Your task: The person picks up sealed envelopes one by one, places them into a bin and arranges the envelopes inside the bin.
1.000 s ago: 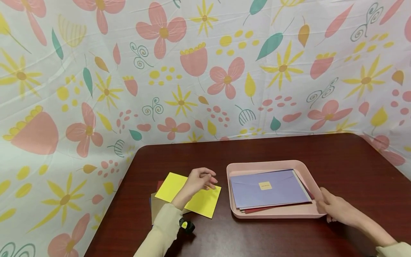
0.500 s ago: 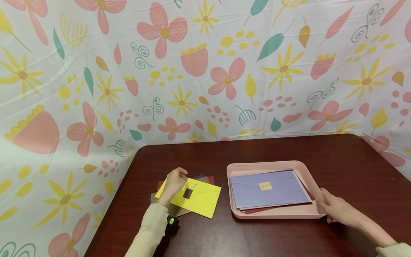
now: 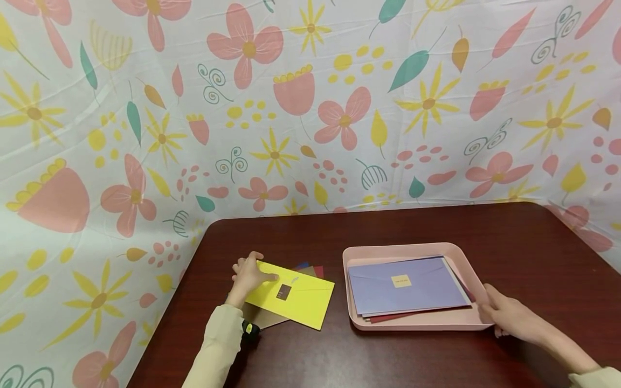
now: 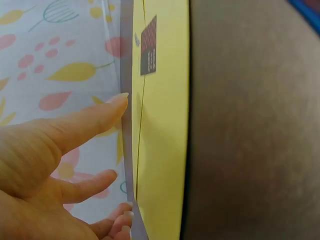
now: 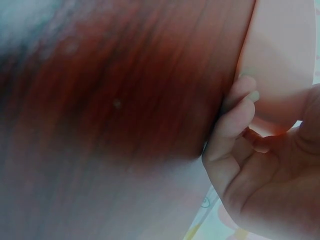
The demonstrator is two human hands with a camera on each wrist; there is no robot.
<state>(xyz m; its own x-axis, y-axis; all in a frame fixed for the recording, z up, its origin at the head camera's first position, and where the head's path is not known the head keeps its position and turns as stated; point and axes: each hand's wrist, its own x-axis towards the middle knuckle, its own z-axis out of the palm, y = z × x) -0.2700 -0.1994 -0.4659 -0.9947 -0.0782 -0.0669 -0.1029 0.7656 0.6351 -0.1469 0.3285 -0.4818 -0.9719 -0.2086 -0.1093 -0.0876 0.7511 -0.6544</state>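
A yellow envelope (image 3: 305, 296) with a dark label lies on top of a small pile at the table's left. My left hand (image 3: 249, 276) is over its left end, thumb and fingers apart. In the left wrist view the spread fingers are beside the yellow envelope (image 4: 165, 125). A brown envelope (image 3: 267, 318) shows below it, with red (image 3: 318, 271) and blue (image 3: 302, 265) corners behind. My right hand (image 3: 509, 312) grips the right rim of a pink tray (image 3: 417, 325); fingers curl under the tray's wall (image 5: 280, 60) in the right wrist view.
Inside the tray lies a stack topped by a lavender envelope (image 3: 432, 293) with a cream label; red and dark edges stick out below. The dark wooden table (image 3: 388, 358) meets a flower-patterned cloth (image 3: 301, 161) at the back and left.
My left hand has moved left across the yellow envelope to its left end, and its fingers have spread, uncovering the label. The right hand and the tray stay in place.
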